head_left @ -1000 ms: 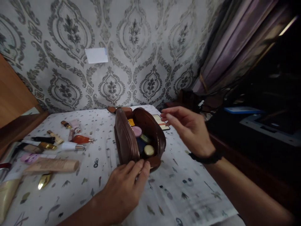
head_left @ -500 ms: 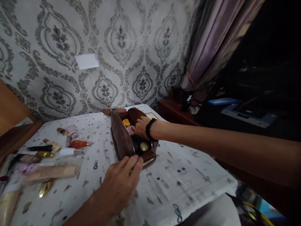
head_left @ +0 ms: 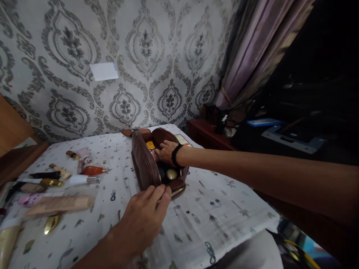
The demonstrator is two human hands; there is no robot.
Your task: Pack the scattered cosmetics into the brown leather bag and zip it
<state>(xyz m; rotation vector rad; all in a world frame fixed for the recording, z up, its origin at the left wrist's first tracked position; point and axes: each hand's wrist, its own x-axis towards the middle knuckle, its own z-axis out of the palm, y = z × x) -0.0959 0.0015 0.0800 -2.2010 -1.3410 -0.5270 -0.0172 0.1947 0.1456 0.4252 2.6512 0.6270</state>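
A brown cosmetic bag (head_left: 144, 162) stands unzipped on the cloth-covered table, its mouth facing up. My left hand (head_left: 147, 216) pinches the bag's near edge by the zipper. My right hand (head_left: 167, 151), with a black band on its wrist, reaches into the bag from the right; its fingers are bent and their tips partly hidden. Under them shows a bit of a pink item (head_left: 154, 154), and what they grip I cannot make out. Also inside the bag are a yellow item (head_left: 150, 145) and a round pale-gold item (head_left: 171, 173).
Left of the bag lie several cosmetics, among them a beige tube (head_left: 61, 203), an orange bottle (head_left: 92, 170), a white tube (head_left: 82, 179) and a gold piece (head_left: 51, 223). A pale card (head_left: 182, 140) lies behind the bag. A dark red cabinet (head_left: 202, 130) stands at the right.
My right hand has shifted very slightly left inside the bag. The left hand keeps its hold on the edge; the view has moved a little.
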